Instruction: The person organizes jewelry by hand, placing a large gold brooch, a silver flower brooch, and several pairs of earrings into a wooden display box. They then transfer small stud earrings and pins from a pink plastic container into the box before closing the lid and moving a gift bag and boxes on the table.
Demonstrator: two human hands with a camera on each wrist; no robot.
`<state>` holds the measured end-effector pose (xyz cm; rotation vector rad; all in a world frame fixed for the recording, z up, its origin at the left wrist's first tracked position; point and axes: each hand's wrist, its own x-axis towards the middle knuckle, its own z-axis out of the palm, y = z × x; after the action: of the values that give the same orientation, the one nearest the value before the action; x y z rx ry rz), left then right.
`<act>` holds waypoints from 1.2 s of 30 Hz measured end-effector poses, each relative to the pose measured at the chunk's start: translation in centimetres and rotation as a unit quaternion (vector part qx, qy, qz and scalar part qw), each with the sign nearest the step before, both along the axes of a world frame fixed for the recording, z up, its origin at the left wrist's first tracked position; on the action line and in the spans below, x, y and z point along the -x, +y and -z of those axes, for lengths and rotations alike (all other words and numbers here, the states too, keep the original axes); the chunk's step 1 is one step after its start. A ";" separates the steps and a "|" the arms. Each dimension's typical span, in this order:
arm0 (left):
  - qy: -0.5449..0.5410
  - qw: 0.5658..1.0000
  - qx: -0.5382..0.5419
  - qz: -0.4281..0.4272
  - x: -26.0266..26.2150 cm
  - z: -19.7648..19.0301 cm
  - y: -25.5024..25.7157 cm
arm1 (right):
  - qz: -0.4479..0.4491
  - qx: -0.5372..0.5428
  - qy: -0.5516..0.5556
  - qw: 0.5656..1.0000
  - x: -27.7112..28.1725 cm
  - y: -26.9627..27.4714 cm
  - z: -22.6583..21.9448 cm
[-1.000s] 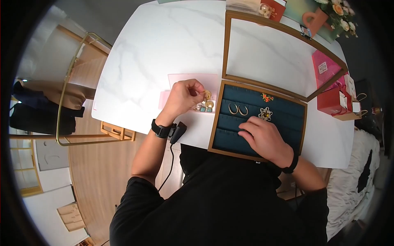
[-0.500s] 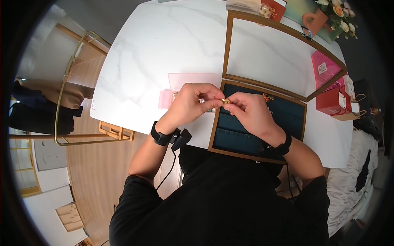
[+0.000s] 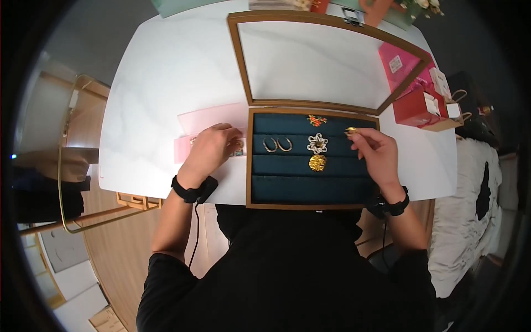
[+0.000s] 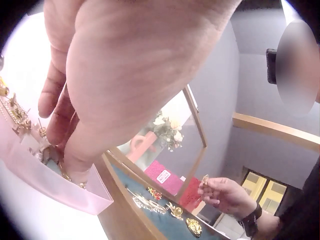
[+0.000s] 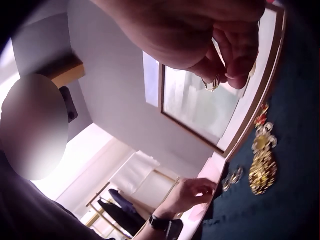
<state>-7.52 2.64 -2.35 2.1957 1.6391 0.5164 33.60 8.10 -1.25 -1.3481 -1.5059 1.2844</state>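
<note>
In the head view, my right hand [image 3: 376,152] pinches a small gold hoop-like jewelry piece [image 3: 350,131] between thumb and fingertips, above the right side of the jewelry case [image 3: 250,166]. The right wrist view shows the gold bands below the thumb. My left hand [image 3: 206,152] reaches into the pink box [image 4: 90,200], its fingers loosely bent and separate among small jewelry; the fingertips are partly hidden. On the case's dark teal rows lie a pair of hoop earrings [image 3: 277,144], a flower brooch [image 3: 317,144], a round gold brooch [image 3: 317,162] and an orange-red brooch [image 3: 317,120].
The case's glass lid [image 3: 239,61] stands raised behind it, in a wooden frame. Red and pink gift bags [image 3: 412,108] stand at the right of the white table [image 3: 166,66]. A flower bunch [image 3: 423,6] is at the back. A gold rack [image 3: 65,166] stands left.
Both hands met over the case's left edge with the gold piece between them. They have parted: my right hand carries it right, and my left hand is back at the pink box. The head view has shifted.
</note>
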 end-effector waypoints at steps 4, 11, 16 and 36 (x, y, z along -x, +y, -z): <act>-0.022 0.999 0.032 0.006 0.1 0.0 0.3 | 0.044 0.001 0.008 0.999 -5.5 -0.5 2.7; -0.050 0.993 0.102 -0.023 -0.1 -0.3 0.5 | 0.038 -0.053 -0.050 0.997 -5.3 -1.6 3.4; -0.017 0.996 0.085 0.003 -0.2 -0.3 0.6 | -0.010 -0.107 -0.126 0.986 -3.9 -1.5 2.2; -0.178 0.984 0.025 -0.005 -2.5 -3.1 -2.4 | -0.042 -0.131 -0.227 0.964 -5.3 -1.3 1.6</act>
<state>-5.01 0.19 0.71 1.9239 1.4536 0.8079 38.85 6.81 -2.84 -1.4742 -1.9827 0.8121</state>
